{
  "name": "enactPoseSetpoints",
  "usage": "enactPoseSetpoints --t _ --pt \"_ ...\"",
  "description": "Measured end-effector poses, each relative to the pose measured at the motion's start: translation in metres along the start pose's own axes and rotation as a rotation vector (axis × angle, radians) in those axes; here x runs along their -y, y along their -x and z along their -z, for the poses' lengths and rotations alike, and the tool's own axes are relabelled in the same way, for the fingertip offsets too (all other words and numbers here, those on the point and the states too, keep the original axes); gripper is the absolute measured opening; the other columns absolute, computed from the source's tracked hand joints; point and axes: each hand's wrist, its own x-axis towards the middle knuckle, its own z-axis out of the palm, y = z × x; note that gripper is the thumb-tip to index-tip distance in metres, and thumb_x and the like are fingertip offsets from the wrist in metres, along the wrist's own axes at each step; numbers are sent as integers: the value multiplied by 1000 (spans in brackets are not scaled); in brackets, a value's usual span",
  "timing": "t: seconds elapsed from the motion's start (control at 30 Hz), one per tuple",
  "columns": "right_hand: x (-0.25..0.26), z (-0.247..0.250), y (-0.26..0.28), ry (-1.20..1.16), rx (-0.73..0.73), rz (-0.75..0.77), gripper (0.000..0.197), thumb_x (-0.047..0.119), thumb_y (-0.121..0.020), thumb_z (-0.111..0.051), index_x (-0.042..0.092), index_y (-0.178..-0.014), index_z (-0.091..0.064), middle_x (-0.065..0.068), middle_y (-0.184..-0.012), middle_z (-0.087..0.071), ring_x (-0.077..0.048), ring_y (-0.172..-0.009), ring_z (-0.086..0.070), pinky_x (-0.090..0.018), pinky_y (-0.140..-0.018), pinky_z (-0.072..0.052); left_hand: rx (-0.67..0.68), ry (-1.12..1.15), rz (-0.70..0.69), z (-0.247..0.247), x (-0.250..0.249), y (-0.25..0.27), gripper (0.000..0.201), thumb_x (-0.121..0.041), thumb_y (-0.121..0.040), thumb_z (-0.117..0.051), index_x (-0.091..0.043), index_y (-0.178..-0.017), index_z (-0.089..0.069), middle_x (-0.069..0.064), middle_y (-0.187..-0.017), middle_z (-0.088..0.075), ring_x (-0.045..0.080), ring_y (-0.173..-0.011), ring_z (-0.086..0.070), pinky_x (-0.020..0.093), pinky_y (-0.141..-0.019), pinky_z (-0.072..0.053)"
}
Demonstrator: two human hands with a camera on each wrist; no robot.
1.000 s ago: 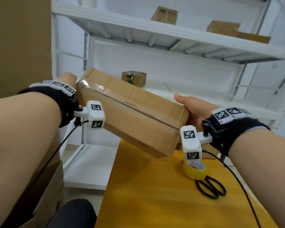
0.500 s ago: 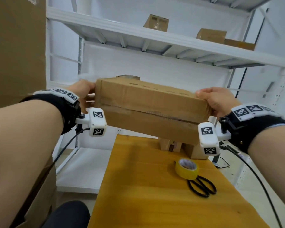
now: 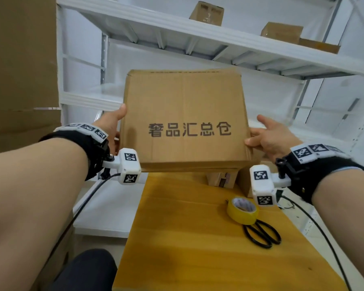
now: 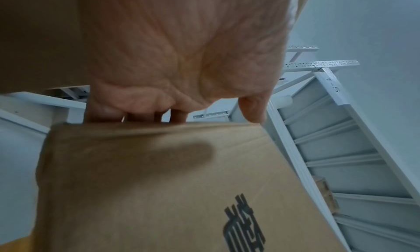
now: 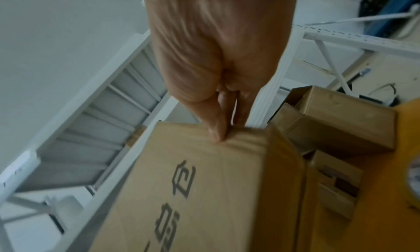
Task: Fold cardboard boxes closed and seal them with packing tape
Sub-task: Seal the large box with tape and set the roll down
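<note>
A brown cardboard box with black printed characters hangs in the air above the far end of the yellow table, its printed face towards me. My left hand grips its left edge, thumb on the printed face and fingers behind. My right hand grips its right edge, the thumb pressed on the printed face. A yellow roll of packing tape lies on the table under my right wrist.
Black scissors lie just in front of the tape. Smaller cardboard boxes sit at the table's far end under the held box. White metal shelving stands behind, with several boxes on its upper shelf. A big carton rises at left.
Both hands have lifted the box and turned it: the taped seam side that faced me has rolled away, and the printed face now points towards me. The view has tilted upward.
</note>
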Motion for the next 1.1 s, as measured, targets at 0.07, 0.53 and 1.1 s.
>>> enactPoseSetpoints --t 0.07,0.53,1.1 --pt "-10 -7 -3 104 54 -26 89 -27 -83 -52 12 -159 -24 -7 -104 -77 -16 -98 -71 -37 -88 -56 -45 -12 6 11 10 -17 99 -87 -63 -52 -20 -136 -43 18 -125 -60 44 -108 -62 63 -96 -44" --pt "-112 -28 -26 791 256 -302 9 1 -76 -76 5 -83 -71 -14 -81 -74 -31 -80 -69 -40 -76 -59 -151 86 254 21 98 -60 87 -75 -88 -31 1 -130 -45 24 -130 -57 42 -120 -55 55 -102 -43" --pt "-129 -60 -63 673 374 -403 21 17 -89 -75 6 -107 -68 -9 -83 -78 -27 -86 -76 -48 -90 -59 -83 -6 245 29 110 -99 67 -69 -90 -42 -13 -126 -55 16 -123 -61 41 -111 -57 59 -91 -49"
